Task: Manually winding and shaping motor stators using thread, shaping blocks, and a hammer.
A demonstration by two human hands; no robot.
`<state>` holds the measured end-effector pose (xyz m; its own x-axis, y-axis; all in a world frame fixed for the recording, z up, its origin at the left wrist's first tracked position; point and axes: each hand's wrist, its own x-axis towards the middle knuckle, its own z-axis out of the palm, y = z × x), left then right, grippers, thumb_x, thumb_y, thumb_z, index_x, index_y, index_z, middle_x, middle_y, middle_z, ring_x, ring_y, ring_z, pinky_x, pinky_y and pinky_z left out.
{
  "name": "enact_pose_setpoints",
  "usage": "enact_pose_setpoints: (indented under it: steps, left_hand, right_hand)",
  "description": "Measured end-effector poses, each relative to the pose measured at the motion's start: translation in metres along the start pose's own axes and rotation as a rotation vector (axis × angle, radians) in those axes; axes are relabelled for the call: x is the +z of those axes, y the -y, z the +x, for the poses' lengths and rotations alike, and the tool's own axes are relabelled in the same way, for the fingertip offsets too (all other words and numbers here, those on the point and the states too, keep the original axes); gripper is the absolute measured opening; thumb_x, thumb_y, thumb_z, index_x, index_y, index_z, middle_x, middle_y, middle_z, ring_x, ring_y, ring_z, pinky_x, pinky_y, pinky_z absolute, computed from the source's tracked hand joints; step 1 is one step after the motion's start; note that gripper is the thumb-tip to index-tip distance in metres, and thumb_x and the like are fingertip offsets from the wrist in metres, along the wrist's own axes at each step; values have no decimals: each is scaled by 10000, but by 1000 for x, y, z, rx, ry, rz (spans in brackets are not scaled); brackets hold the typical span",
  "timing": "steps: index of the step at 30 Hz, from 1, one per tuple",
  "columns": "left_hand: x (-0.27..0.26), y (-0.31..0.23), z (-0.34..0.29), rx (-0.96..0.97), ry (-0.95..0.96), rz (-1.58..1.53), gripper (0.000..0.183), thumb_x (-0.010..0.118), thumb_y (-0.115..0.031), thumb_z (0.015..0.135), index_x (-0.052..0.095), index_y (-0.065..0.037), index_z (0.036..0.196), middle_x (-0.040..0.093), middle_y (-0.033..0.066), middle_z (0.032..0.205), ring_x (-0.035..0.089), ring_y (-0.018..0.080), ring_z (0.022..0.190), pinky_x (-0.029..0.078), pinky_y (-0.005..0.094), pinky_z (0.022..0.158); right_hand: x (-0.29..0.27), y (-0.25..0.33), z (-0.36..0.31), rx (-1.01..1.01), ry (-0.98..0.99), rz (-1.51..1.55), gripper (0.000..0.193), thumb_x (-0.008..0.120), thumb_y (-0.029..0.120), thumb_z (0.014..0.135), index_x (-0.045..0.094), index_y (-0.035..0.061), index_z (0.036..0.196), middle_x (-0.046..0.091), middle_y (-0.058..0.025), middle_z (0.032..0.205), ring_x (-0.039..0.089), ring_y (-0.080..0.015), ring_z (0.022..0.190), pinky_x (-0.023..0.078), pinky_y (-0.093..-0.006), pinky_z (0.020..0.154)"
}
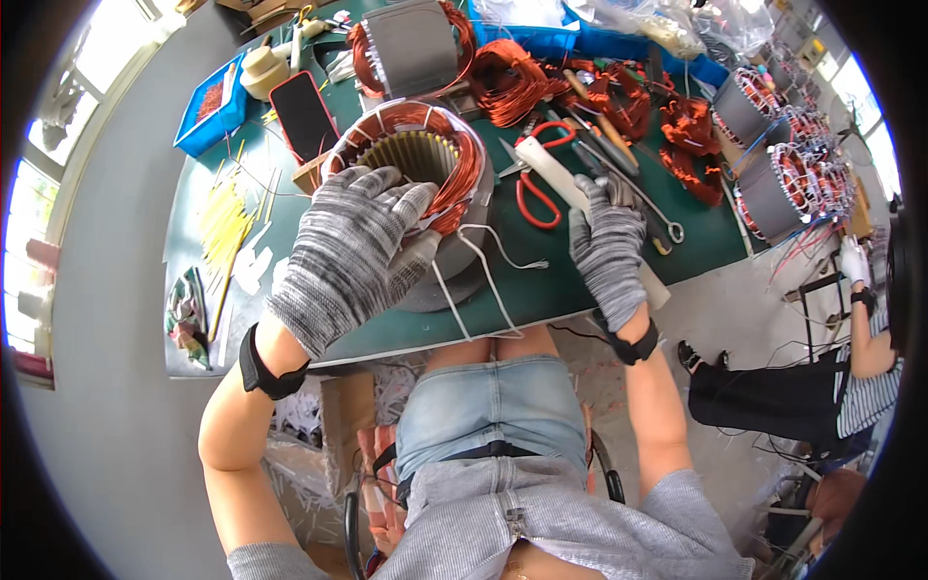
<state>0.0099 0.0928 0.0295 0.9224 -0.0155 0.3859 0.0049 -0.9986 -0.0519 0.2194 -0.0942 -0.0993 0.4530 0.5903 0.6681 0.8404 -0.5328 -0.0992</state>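
A motor stator (471,253) stands upright on the green table, its ring of copper winding (462,184) on top and yellow slot liners (411,153) inside. My left hand (353,242), in a grey striped glove, grips the near-left part of the winding, fingers over its rim and thumb against the near side. White lacing cord (488,261) hangs from the winding past the table edge. My right hand (611,232), gloved alike, is closed around a flat white bar (553,174) that slants up toward the stator. Beside that bar lie red-handled scissors (534,201).
A second stator (416,53) and copper coils (512,82) lie at the back. Tools with wooden handles (617,140) rest right of the scissors. Yellow strips (224,217), a phone (304,116) and a blue bin (213,111) occupy the left. Finished stators (783,193) stand right, near another person (860,348).
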Motion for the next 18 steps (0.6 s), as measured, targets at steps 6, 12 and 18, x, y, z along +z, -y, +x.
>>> enact_pose_setpoints:
  steps: [6, 12, 18]
  left_hand:
    - [29, 15, 14, 109, -20, -157, 349, 631, -265, 761, 586, -29, 1015, 615, 146, 825, 563, 327, 786, 445, 420, 746]
    - [29, 18, 9, 101, 50, -194, 363, 651, -206, 752, 568, -24, 1055, 595, 136, 771, 571, 324, 732, 447, 422, 674]
    - [32, 13, 15, 95, 69, -181, 345, 629, -244, 782, 578, -30, 1047, 592, 128, 730, 572, 316, 700, 441, 418, 660]
  right_hand:
    - [34, -84, -24, 338, 426, 191, 582, 576, 249, 801, 407, 101, 1338, 521, -193, 1196, 549, -335, 1000, 439, -388, 886]
    - [-103, -18, 80, -382, 327, 84, 508, 512, 165, 879, 370, 54, 1354, 510, -123, 1260, 556, -294, 995, 459, -329, 849]
    - [-127, 35, 73, -295, 744, 190, 500, 478, 148, 887, 354, 38, 1359, 501, -163, 1255, 529, -292, 1059, 416, -357, 928]
